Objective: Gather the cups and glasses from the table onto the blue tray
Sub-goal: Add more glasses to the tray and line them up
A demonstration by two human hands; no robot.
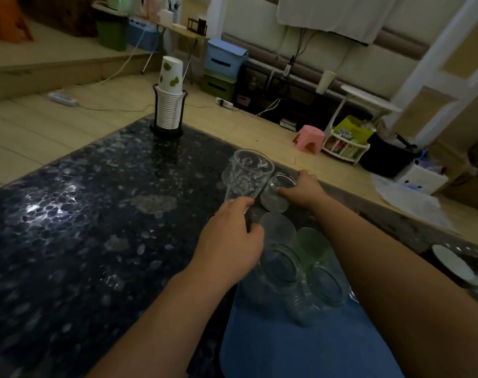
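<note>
Part way done, by the look of it. Already on the blue tray (287, 347): a bunch of clear glasses (300, 271), some upside down, packed close at its far end. Still off the tray: a tall glass (246, 177) with a little cat drawing, pinched near its bottom by the left hand (229, 241) and tilted away, and a small glass (277, 193), wrapped by the fingers of the right hand (304, 188), just past the tray's far end. Farther back, a stack of paper cups (169, 102) with green leaves in a black holder, untouched. Smooth, see-through, round glass. Dark, shiny, speckled table (82, 214). Flat tray with rounded corners.
</note>
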